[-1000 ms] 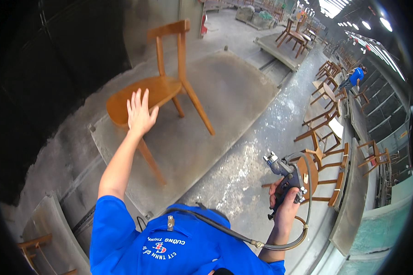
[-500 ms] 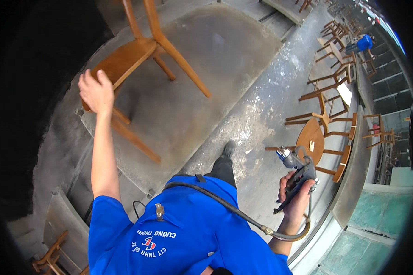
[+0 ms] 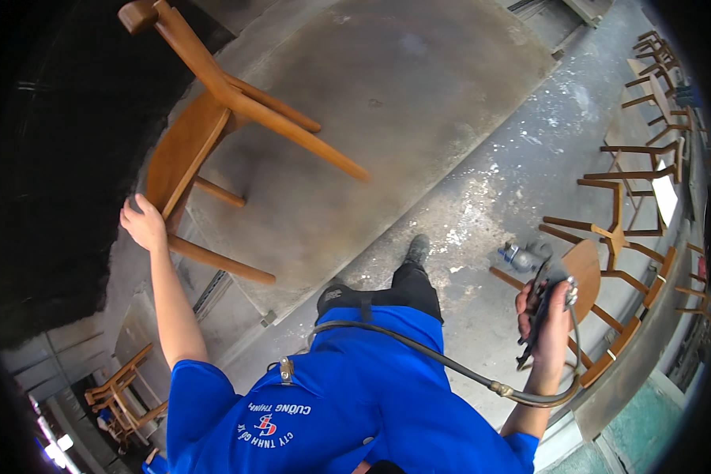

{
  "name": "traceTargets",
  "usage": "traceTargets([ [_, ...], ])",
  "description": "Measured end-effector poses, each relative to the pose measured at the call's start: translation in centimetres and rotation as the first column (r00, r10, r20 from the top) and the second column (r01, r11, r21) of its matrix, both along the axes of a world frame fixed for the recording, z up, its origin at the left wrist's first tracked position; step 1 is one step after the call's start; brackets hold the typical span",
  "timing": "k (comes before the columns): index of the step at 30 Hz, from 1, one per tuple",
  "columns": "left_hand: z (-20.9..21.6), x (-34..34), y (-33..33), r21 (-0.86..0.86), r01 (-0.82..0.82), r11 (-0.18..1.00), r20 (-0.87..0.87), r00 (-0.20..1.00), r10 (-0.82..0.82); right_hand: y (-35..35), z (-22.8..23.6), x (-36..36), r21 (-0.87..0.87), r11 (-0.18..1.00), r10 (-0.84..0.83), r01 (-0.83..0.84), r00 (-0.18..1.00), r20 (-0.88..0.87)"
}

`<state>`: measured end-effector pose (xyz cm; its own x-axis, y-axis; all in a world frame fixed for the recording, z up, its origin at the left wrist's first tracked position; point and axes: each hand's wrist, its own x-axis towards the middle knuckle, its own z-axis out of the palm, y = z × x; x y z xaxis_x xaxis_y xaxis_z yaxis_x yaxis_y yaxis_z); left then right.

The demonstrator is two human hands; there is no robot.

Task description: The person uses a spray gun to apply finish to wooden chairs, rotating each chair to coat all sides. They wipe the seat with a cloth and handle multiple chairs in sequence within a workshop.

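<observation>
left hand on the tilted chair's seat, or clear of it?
Touching. The head view shows the left hand gripping the seat edge of the tilted wooden chair.

We're looking straight down from one fisheye camera on the head, close above our blue shirt (image 3: 355, 395). Forearms come up from the lower edge, the left hand (image 3: 142, 223) at the chair (image 3: 213, 134), the grey floor (image 3: 482, 197) spreading far ahead, edges bending at the rim.
</observation>
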<state>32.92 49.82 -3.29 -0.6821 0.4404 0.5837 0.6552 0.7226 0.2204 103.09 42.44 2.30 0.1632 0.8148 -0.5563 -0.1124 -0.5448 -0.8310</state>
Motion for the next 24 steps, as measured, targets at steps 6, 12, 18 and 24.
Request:
traceTargets([
  [6, -1.0, 3.3, -2.1, 0.040, -0.057, 0.998, 0.055, 0.997, 0.055, 10.9, 2.6, -1.1, 0.265, 0.955, 0.193, -0.134, 0.958, -0.213],
  [12, -2.0, 3.4, -3.5, 0.047, 0.007, 0.999, -0.069, 0.998, -0.004, 16.9, -0.4, -0.8, 0.043, 0.931, 0.359, -0.361, 0.932, 0.056],
  [18, -2.6, 2.7, -4.1, 0.048, 0.034, 0.998, -0.153, 0.988, -0.026, 15.1, -7.4, 3.9, -0.244, 0.940, 0.288, -0.239, 0.938, 0.193],
  [24, -1.1, 1.7, -3.0, -0.135, 0.087, 0.987, -0.060, 0.994, -0.096, 12.5, -8.1, 6.0, -0.289, 0.943, 0.249, -0.163, 0.925, 0.289],
])
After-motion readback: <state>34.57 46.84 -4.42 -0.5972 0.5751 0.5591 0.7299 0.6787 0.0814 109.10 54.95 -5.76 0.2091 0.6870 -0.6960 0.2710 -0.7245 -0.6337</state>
